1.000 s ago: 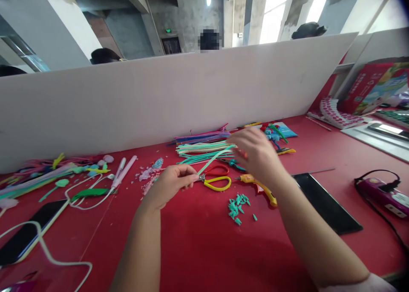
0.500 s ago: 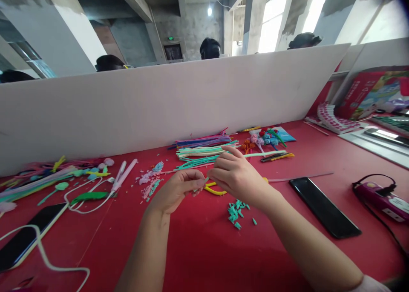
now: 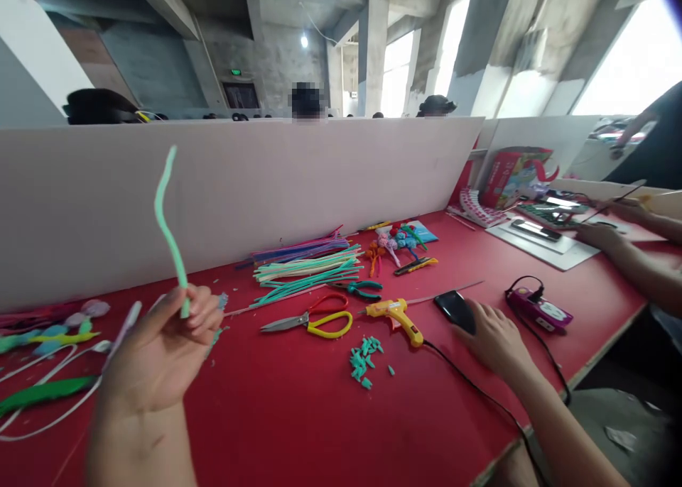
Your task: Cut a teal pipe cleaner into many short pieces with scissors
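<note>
My left hand (image 3: 154,352) is raised at the left, with its fingers pinched round the lower end of a pale green pipe cleaner (image 3: 163,217). The pipe cleaner stands up, slightly wavy. On the right, my right hand (image 3: 498,338) lies over the near part of a black phone (image 3: 452,309) on the table, fingers stretched out; the part beneath is hidden. Left of it are a yellow hot glue gun (image 3: 391,313) and scissors (image 3: 314,324) with red and yellow handles. A small pile of green bits (image 3: 365,359) lies in front of the glue gun.
Bundles of pipe cleaners (image 3: 309,263) lie by the white partition (image 3: 298,182), near teal-handled pliers (image 3: 362,287) and small fuzzy flowers (image 3: 397,242). A magenta power strip (image 3: 538,309) is on the right, its cord hanging over the edge. Another person's arms (image 3: 612,245) reach in at far right.
My hands have parted. The left has lifted the green pipe cleaner up and left; the right has moved right onto the phone. The view has turned right, uncovering the glue gun and scissors.
</note>
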A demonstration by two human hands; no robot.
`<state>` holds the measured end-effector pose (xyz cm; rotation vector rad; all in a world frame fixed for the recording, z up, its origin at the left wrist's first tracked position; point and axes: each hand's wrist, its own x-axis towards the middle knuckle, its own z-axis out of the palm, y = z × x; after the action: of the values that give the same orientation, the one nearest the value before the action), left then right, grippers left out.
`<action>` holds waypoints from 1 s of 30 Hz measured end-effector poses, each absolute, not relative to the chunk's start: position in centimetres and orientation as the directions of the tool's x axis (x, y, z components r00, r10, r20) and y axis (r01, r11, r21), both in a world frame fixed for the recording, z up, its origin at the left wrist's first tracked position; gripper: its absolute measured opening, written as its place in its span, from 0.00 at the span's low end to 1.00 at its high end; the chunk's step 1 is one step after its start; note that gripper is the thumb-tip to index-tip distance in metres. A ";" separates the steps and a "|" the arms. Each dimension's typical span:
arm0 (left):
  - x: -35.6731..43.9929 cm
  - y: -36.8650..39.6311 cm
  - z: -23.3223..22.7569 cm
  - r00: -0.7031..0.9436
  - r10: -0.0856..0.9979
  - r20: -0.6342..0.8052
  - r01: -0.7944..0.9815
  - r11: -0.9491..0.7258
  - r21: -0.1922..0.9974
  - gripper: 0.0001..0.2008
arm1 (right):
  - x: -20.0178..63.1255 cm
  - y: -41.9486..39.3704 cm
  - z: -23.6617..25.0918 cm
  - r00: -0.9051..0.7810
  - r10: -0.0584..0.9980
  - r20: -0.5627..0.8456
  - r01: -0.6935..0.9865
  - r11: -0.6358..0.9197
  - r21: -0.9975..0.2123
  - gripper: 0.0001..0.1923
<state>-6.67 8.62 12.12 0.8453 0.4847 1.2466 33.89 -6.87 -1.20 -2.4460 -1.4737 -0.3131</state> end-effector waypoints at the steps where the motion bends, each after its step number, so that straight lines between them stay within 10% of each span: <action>1: -6.9 8.8 12.0 0.259 0.958 0.123 -0.632 0.072 0.772 0.13 | 35.2 -8.0 -2.7 0.531 0.798 0.286 0.843 -0.530 -0.087 0.32; 20: -7.5 8.5 12.5 0.147 0.974 0.170 -0.660 -0.031 0.751 0.07 | 40.5 -7.8 -3.4 0.572 0.820 -0.033 0.772 -0.551 -0.318 0.46; 25: -7.6 8.6 12.4 0.154 0.973 0.171 -0.663 -0.027 0.748 0.07 | 40.7 -9.0 -1.8 0.629 0.669 -0.397 0.095 -0.573 -0.814 0.33; 30: -7.6 8.8 12.4 0.145 0.975 0.166 -0.656 -0.031 0.754 0.08 | 39.8 -10.5 -1.8 0.579 0.679 -0.452 -0.201 -0.418 -0.886 0.15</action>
<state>-7.61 8.77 12.39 0.8319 0.4916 1.3948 39.75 -10.46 -1.83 -1.7425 -0.3963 1.0298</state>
